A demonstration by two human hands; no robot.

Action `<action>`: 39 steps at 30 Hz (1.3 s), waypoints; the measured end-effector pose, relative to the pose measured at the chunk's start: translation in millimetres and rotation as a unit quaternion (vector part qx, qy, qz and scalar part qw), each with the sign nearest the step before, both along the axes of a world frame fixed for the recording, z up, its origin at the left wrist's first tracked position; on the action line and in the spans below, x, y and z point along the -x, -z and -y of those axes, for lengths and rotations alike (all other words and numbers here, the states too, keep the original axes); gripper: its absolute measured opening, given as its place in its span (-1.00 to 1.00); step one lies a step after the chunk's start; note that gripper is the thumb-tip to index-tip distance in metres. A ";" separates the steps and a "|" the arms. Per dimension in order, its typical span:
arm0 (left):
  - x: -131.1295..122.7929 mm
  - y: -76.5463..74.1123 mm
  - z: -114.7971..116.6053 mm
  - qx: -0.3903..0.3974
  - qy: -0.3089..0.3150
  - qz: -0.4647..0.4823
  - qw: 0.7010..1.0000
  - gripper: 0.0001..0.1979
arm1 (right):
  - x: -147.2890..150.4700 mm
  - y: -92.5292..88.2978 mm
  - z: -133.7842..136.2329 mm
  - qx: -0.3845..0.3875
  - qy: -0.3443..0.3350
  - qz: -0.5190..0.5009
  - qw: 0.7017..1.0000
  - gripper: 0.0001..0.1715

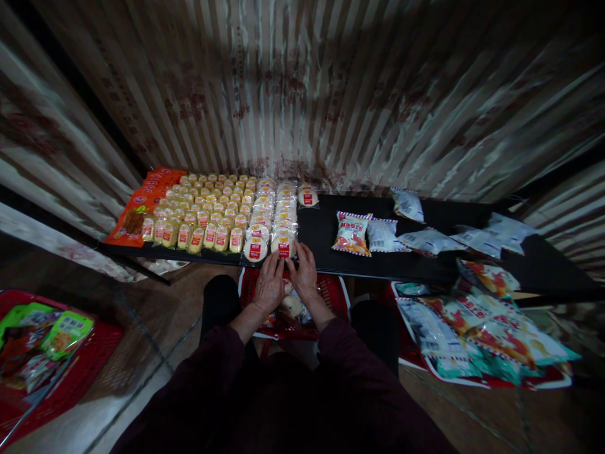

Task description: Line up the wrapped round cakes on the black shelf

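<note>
On the black shelf, a clear-wrapped round cake with a red label (283,246) lies at the near end of the second column of such cakes. My left hand (269,282) has its fingertips at the near left edge of that wrapper. Opposite it, my right hand (305,272) takes the near right edge, so the cake is held between both hands. Just left lies another wrapped round cake (255,250). Behind them, more round cakes overlap in two columns (263,205), and a single one (308,197) sits to the right at the back.
Rows of small wrapped cakes (203,214) and an orange bag (146,202) fill the shelf's left end. Snack bags (352,233) lie scattered rightward. A red basket (338,296) stands below my hands; other filled baskets stand right (501,380) and left (94,353). A curtain (283,82) hangs behind.
</note>
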State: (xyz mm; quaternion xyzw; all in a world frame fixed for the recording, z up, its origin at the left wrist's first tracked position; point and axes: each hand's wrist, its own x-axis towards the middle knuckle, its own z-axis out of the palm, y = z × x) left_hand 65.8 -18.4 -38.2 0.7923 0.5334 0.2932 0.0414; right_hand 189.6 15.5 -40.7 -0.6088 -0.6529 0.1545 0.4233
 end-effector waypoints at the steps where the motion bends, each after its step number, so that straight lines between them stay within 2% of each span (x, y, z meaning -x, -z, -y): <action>1: 0.0 -0.1 -0.4 -0.003 0.003 -0.002 1.000 -0.47 | 0.6 0.3 0.1 -0.005 0.001 0.007 1.000 -0.42; 11: 0.1 3.8 -0.4 -0.014 0.006 -0.024 1.000 -0.47 | 3.6 1.3 8.0 -0.028 0.004 0.077 0.997 -0.43; 16: -1.3 -2.8 4.3 0.007 -0.027 -0.066 0.997 -0.48 | 4.3 0.9 7.8 -0.028 0.008 0.078 0.996 -0.43; 21: 5.1 -7.7 11.8 -0.023 -0.067 -0.084 0.994 -0.45 | 4.3 2.8 8.0 -0.036 0.011 0.093 0.995 -0.40; 32: 17.6 5.5 13.3 -0.020 -0.091 -0.077 0.993 -0.46 | 9.6 2.1 12.5 -0.045 0.013 0.120 0.992 -0.44; 39: 20.4 8.8 7.5 -0.031 -0.080 -0.066 0.994 -0.46 | 12.1 1.0 11.6 -0.037 0.018 0.126 0.991 -0.50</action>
